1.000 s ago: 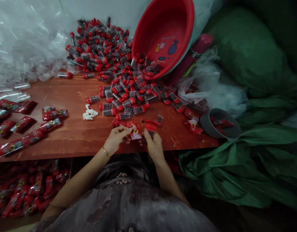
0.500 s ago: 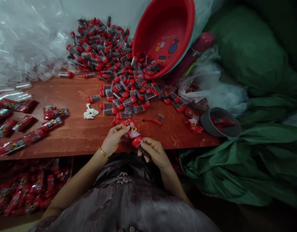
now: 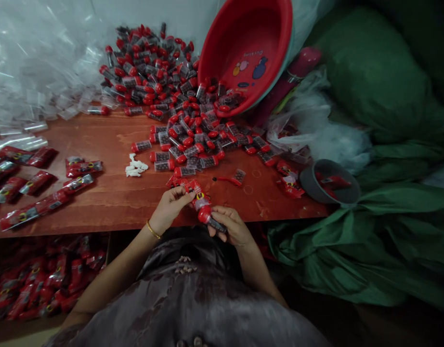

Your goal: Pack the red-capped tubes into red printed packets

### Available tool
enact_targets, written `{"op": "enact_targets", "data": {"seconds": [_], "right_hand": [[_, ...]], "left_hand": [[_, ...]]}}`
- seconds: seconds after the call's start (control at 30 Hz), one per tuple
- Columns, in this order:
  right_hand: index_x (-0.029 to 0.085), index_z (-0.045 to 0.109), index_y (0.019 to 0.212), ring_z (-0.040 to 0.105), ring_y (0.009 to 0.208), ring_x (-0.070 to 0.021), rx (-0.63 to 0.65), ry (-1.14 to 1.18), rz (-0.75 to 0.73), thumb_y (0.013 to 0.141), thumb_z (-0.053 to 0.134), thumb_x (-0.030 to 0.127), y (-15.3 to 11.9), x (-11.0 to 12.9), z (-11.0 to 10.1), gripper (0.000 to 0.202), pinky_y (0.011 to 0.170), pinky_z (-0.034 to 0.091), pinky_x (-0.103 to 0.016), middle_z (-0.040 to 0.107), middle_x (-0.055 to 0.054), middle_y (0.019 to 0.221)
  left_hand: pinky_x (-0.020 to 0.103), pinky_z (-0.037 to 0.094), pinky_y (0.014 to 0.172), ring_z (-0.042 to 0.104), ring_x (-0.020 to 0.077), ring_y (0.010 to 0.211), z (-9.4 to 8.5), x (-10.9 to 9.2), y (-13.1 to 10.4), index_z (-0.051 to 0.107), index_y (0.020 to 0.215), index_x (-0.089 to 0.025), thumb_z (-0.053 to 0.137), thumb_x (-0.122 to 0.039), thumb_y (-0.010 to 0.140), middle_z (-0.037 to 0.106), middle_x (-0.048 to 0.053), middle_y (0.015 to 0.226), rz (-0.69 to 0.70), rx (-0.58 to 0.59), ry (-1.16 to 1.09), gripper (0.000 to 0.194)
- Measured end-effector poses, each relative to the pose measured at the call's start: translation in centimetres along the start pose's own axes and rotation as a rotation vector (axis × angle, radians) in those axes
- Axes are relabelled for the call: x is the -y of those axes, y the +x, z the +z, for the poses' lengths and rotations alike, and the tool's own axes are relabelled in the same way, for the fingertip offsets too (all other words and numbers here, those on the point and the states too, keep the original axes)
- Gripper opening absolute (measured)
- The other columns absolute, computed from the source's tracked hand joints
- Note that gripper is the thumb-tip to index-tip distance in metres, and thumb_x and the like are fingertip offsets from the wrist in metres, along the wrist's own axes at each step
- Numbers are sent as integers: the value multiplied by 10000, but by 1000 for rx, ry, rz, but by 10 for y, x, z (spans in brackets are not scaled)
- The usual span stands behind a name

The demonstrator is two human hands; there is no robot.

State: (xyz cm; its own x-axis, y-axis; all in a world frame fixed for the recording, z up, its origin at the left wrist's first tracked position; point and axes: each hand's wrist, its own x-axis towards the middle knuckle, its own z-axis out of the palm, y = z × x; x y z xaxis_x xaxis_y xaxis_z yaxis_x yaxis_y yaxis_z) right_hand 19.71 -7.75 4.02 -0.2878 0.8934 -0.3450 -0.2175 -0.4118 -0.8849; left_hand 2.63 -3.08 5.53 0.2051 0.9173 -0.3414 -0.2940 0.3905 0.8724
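Over the reddish wooden tabletop (image 3: 110, 202), at its near edge, both forearms angle inward. The left hand (image 3: 168, 208) pinches the red printed plastic sleeve (image 3: 195, 192) by its top; the right hand (image 3: 232, 226), fingers curled, grips a small red-capped clear tube (image 3: 210, 219) with its cap at the sleeve's mouth.

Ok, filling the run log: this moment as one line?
left hand: holds wrapper | right hand: holds red-capped tube | tube at wrapper mouth

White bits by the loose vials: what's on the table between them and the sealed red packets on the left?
Nothing. In the head view, the wooden table is bare between the white bits and the nearest red packets.
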Motion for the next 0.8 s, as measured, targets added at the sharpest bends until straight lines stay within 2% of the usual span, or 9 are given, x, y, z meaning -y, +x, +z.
{"op": "enact_targets", "data": {"seconds": [0.17, 0.37, 0.8], "right_hand": [[176, 621, 762, 365, 289, -30, -133, 69, -101, 711, 669, 499, 4, -4, 1, 331, 283, 235, -147, 647, 18, 531], [174, 622, 784, 397, 302, -45, -126, 84, -117, 742, 615, 517, 6, -11, 3, 345, 292, 270, -171, 652, 7, 572], [170, 607, 938, 501, 422, -91, -197, 92, -234, 785, 534, 410, 6, -12, 1, 294, 378, 377, -209, 671, -19, 683]], "left_hand": [[228, 474, 533, 605, 116, 499, -4, -1, 2, 660, 673, -141, 841, -431, 456, 666, 15, 584, -78, -56, -20, 405], [219, 498, 537, 629, 117, 501, -9, 5, 9, 653, 726, -143, 839, -413, 484, 688, 18, 628, -144, -87, -112, 408], [213, 494, 532, 664, 148, 547, -13, 8, 13, 608, 731, -136, 817, -408, 549, 690, 28, 621, -200, -72, -120, 388]]}}
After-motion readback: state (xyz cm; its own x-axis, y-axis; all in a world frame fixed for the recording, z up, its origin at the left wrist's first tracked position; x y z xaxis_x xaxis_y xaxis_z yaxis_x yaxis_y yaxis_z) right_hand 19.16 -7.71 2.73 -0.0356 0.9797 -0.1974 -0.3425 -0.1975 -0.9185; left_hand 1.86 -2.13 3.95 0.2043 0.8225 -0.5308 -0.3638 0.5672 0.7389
